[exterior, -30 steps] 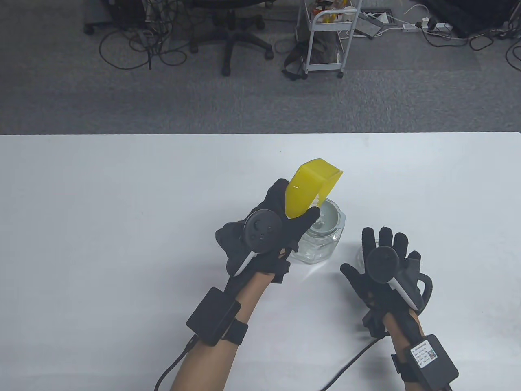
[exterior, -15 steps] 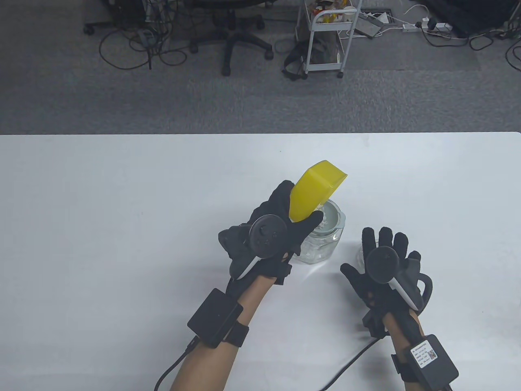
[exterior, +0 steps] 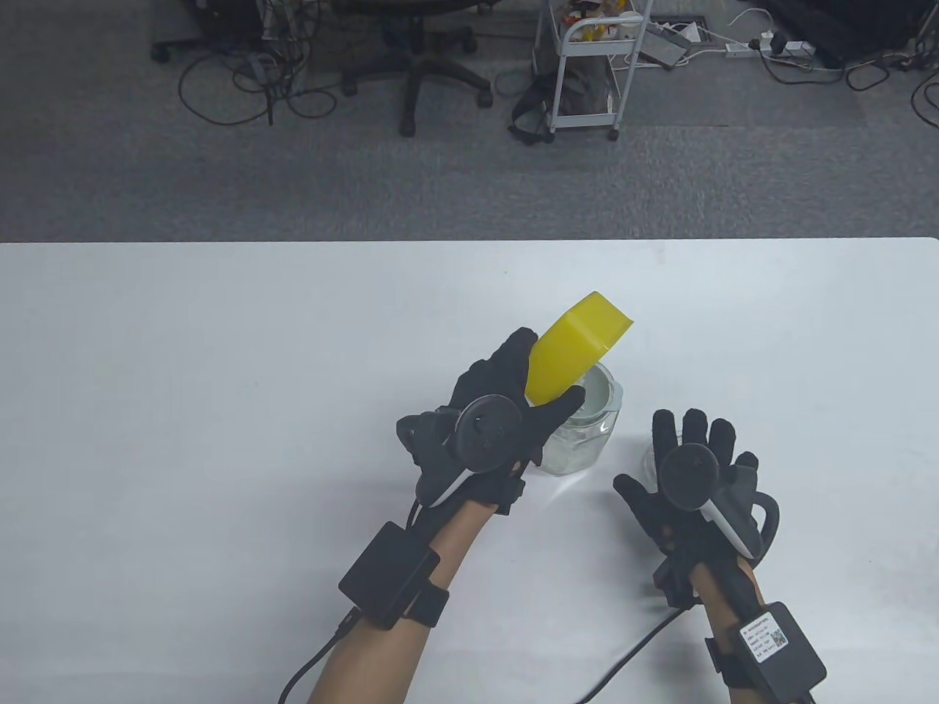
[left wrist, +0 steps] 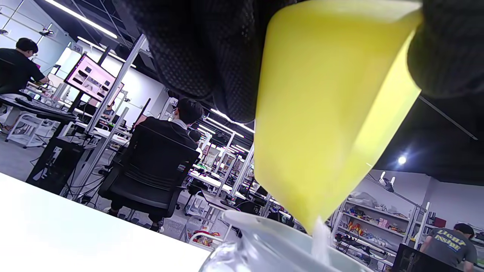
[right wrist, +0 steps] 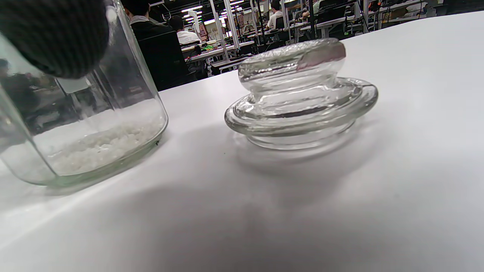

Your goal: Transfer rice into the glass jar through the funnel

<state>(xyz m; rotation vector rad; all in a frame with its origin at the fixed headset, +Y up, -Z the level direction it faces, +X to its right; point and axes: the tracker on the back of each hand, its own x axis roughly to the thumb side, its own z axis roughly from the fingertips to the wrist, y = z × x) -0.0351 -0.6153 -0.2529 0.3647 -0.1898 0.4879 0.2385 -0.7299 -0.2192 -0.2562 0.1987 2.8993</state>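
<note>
My left hand [exterior: 513, 400] grips a yellow plastic cup [exterior: 572, 348], tipped over a pale funnel [exterior: 598, 392] that sits in the mouth of a glass jar [exterior: 579, 440] at the table's middle. In the left wrist view the cup [left wrist: 325, 113] pours a thin white stream of rice [left wrist: 320, 241] into the funnel [left wrist: 272, 241]. The right wrist view shows the jar [right wrist: 79, 128] with a low layer of rice [right wrist: 102, 145] on its bottom. My right hand [exterior: 689, 469] rests flat on the table to the jar's right, fingers spread, holding nothing.
The jar's glass lid [right wrist: 300, 94] lies on the white table [exterior: 220, 381] under my right hand's fingers, close to the jar's right side. Beyond the table's far edge are an office chair [exterior: 418, 59] and a white cart [exterior: 587, 66].
My left hand has tipped the yellow cup further and shifted it slightly right over the funnel. The right hand has not moved.
</note>
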